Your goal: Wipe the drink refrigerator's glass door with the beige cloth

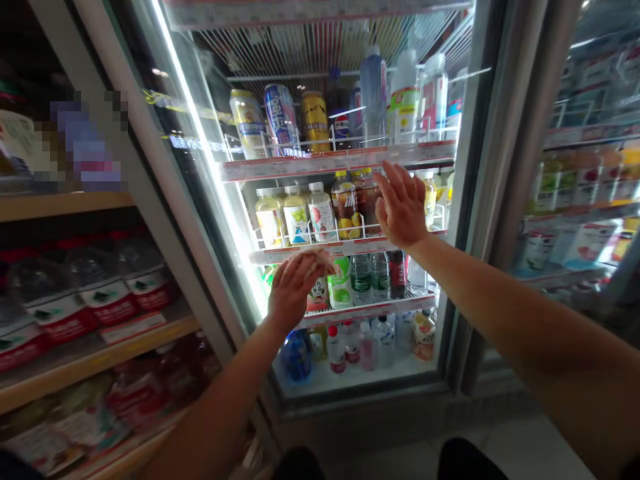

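Observation:
Through the glass door (360, 370) of a lit drinks fridge I see several rows of bottles and cans. My left hand (294, 288) presses a crumpled pinkish cloth (318, 259) toward the glass, in front of the lower middle shelves. Higher and to the right, my right hand (401, 208) is raised with its fingers apart and nothing in it. It overlaps the shelf with yellow-capped tea bottles (346, 207); whether it touches the glass I cannot tell.
On the left, wooden shelves (100, 357) hold red-labelled water bottles (103, 283). To the right, past a metal door frame (505, 193), stands another fridge section with drinks (555, 180). Tiled floor (520, 437) shows below.

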`<control>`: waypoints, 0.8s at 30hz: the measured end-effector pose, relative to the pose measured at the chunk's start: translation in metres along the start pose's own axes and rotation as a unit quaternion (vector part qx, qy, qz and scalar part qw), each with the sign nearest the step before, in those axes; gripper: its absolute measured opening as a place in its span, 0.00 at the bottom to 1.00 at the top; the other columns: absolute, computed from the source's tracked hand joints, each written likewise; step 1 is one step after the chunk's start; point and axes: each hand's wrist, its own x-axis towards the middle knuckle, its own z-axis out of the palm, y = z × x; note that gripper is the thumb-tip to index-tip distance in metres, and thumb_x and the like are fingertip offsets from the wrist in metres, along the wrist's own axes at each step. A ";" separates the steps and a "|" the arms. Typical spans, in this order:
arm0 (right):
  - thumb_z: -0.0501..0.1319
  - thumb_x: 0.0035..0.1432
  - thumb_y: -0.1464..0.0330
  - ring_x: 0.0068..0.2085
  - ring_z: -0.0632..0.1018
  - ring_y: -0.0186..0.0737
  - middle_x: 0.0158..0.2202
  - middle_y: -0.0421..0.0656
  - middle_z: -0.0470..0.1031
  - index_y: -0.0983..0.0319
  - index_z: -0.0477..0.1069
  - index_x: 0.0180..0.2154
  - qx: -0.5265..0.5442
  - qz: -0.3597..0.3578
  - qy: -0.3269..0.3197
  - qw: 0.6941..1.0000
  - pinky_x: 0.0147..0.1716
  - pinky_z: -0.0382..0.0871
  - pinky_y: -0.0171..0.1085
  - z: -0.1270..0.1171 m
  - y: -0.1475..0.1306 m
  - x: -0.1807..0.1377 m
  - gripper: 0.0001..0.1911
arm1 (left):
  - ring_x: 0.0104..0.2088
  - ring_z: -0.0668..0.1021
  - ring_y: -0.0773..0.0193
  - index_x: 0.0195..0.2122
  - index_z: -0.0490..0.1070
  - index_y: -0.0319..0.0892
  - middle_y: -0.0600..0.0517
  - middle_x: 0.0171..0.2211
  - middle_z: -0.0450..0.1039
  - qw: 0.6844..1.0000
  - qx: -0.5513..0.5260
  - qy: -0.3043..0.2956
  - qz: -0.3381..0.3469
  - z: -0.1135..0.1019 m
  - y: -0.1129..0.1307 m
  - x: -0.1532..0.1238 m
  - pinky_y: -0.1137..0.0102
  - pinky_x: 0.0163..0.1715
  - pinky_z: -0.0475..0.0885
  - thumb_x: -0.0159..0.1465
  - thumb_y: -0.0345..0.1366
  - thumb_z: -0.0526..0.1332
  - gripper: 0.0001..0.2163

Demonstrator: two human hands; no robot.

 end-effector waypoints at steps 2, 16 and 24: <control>0.46 0.71 0.68 0.73 0.59 0.54 0.73 0.43 0.59 0.50 0.47 0.74 -0.001 0.010 -0.005 1.000 0.70 0.51 0.60 0.005 0.004 0.002 0.33 | 0.73 0.59 0.54 0.64 0.70 0.48 0.45 0.65 0.69 0.998 0.024 0.033 -0.039 0.000 -0.007 0.011 0.52 0.70 0.60 0.71 0.24 0.57 0.22; 0.47 0.70 0.71 0.74 0.58 0.53 0.73 0.42 0.59 0.50 0.42 0.75 -0.006 -0.009 0.011 1.000 0.71 0.53 0.61 0.013 0.011 -0.009 0.36 | 0.71 0.62 0.53 0.62 0.71 0.46 0.45 0.65 0.70 0.995 0.018 0.077 -0.056 0.007 0.002 0.051 0.52 0.69 0.61 0.71 0.25 0.57 0.20; 0.48 0.70 0.71 0.74 0.58 0.54 0.74 0.41 0.58 0.49 0.39 0.75 0.010 -0.005 0.008 1.000 0.72 0.51 0.61 0.015 0.012 -0.011 0.37 | 0.70 0.65 0.57 0.47 0.76 0.46 0.49 0.59 0.76 0.997 -0.048 -0.018 0.056 0.007 0.015 0.042 0.52 0.70 0.60 0.69 0.24 0.56 0.13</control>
